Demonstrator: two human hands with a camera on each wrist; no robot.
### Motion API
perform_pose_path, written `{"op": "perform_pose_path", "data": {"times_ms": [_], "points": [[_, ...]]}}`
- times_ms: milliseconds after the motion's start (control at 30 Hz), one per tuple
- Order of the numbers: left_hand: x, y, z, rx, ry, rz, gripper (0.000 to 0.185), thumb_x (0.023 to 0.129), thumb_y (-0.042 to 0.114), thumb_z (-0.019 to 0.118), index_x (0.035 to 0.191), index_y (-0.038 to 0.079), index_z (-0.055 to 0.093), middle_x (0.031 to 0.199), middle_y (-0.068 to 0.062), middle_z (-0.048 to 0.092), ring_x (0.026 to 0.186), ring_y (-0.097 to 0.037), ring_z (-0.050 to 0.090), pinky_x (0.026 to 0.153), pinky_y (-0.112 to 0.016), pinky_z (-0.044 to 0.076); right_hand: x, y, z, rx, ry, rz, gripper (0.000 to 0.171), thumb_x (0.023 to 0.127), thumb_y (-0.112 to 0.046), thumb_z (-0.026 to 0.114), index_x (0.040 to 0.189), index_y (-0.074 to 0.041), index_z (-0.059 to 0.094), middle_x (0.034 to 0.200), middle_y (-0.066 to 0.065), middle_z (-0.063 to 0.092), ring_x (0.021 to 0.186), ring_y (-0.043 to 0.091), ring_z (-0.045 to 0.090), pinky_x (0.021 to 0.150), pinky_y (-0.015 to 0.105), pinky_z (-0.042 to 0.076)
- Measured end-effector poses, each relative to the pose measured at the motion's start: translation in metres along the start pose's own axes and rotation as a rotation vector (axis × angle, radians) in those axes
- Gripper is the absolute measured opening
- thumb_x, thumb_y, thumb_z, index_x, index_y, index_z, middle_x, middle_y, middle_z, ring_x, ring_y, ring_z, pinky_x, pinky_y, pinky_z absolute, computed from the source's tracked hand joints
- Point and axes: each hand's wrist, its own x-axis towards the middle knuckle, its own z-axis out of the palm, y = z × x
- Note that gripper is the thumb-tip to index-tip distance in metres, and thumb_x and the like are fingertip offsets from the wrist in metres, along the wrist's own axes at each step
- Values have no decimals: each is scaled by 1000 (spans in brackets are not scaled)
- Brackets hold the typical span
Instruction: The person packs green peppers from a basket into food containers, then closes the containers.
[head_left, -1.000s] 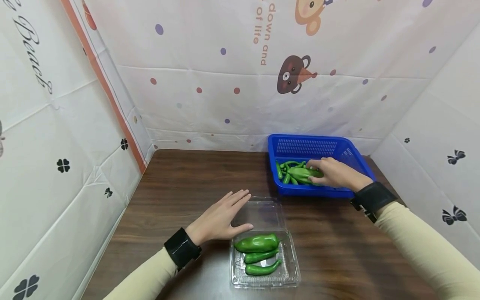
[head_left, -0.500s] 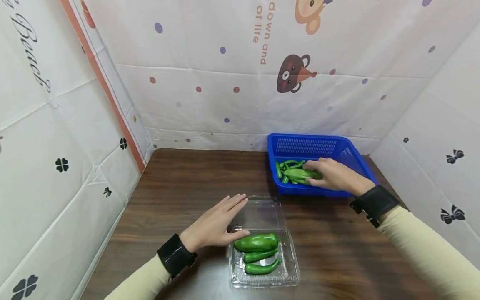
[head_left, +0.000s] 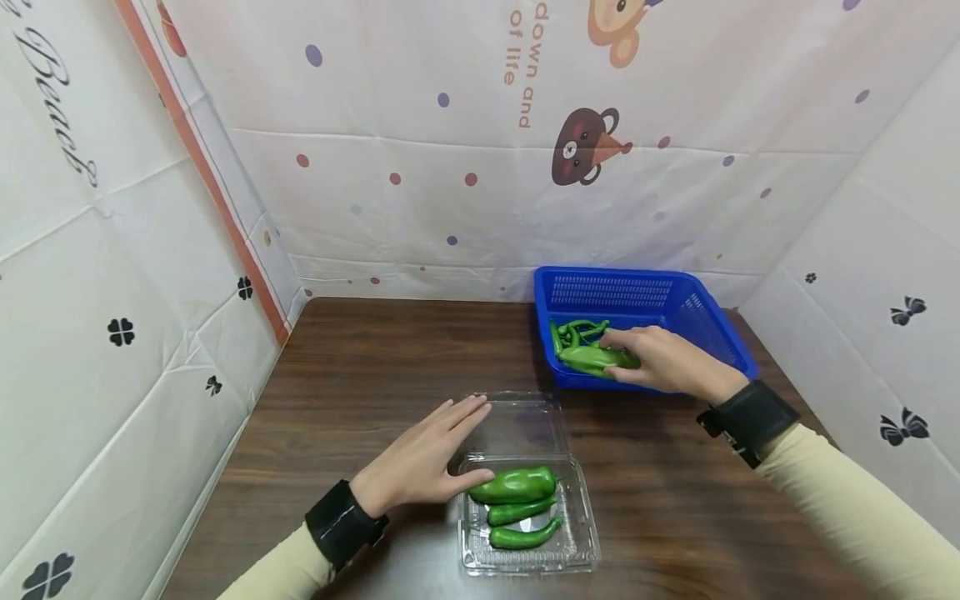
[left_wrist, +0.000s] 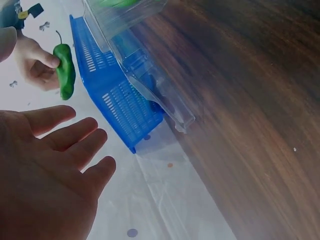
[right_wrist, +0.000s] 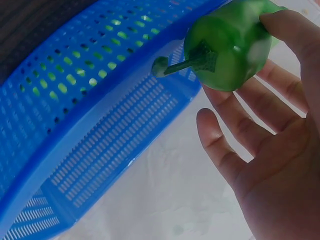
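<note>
My right hand (head_left: 671,362) pinches a large green pepper (head_left: 588,358) between thumb and fingers, over the front wall of a blue basket (head_left: 705,321). The right wrist view shows this green pepper (right_wrist: 232,55) with its curled stem toward the basket rim. Several slim green peppers (head_left: 581,327) lie inside the basket. At the front, a clear plastic box (head_left: 581,542) holds one thick green pepper (head_left: 517,485) and two slim ones (head_left: 525,534). Beside the box my left hand (head_left: 420,462) stays flat with straight fingers, its thumb close to the thick pepper. The left palm (left_wrist: 50,170) holds nothing.
The box's clear lid (head_left: 521,425) lies folded back behind it on the dark wooden table (head_left: 405,350). Patterned white cloth (head_left: 390,217) walls off the back and both sides. The basket stands near the back right corner.
My right hand has raised the large pepper from the pile and shifted slightly toward the left and front. My left hand has drifted a little left and nearer to me.
</note>
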Motion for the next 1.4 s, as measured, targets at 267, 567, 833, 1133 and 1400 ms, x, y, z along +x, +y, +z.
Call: {"op": "perform_pose_path", "data": {"times_ms": [267,567,833,1133,1400], "points": [[-5,2,1,-15,-9,6,88,99,65,53,160,4,34,164,-16,33,152,-31,32,125,-49,24,-5,-11,4,14,20,-33,37,95,-29,76,126,-9,70,111,2,72,92,13,69,73,35,59],[-10,6,2,-4,-13,14,90,98,68,52,161,5,33,166,-13,31,153,-28,29,124,-49,25,-6,-20,6,12,21,-62,32,95,-28,77,122,-13,70,103,-5,69,79,8,61,67,29,51],[-16,11,4,44,9,15,96,94,73,54,158,3,37,164,-13,35,152,-29,30,124,-48,23,-9,-28,11,34,34,-78,34,94,-30,77,123,-13,69,104,-6,70,80,5,62,66,28,52],[-23,14,8,55,-3,8,99,93,75,53,157,2,39,162,-14,38,151,-27,34,124,-51,26,-13,-40,14,38,43,-68,35,95,-33,76,125,-15,69,112,-4,71,93,8,67,74,32,57],[-29,17,12,31,-27,3,98,92,72,58,158,2,38,164,-11,35,151,-27,34,124,-50,26,-16,-48,22,50,49,-65,34,95,-34,75,124,-16,70,114,-3,72,103,13,68,82,38,59]]}}
